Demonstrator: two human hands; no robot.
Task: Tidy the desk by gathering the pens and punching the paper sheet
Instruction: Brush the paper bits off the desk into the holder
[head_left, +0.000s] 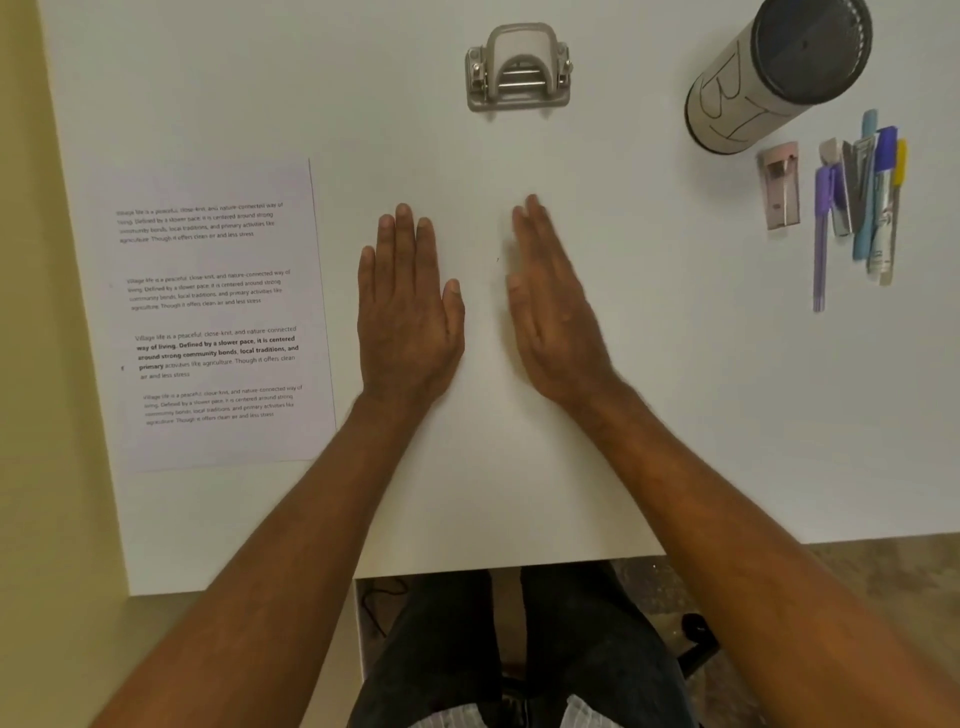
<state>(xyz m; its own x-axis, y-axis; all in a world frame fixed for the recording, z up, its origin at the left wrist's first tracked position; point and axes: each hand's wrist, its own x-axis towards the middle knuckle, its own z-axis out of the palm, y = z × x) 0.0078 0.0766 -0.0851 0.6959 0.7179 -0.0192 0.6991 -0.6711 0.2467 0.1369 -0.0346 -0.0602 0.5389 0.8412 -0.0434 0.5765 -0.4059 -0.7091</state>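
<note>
A printed paper sheet (218, 317) lies flat at the left of the white desk (675, 415). A grey hole punch (518, 70) stands at the far middle. Several pens (865, 202) in purple, blue, grey and yellow lie bunched at the far right, below a tall pen holder (774, 78) with a dark mesh top. My left hand (408, 306) rests flat on the desk, palm down, just right of the sheet. My right hand (553, 306) hovers beside it, slightly blurred, fingers straight. Both hands hold nothing.
A small pink stapler-like item (779, 184) lies between the holder and the pens. The desk's left edge meets a yellow wall. The near edge is cut back where my legs and a chair sit.
</note>
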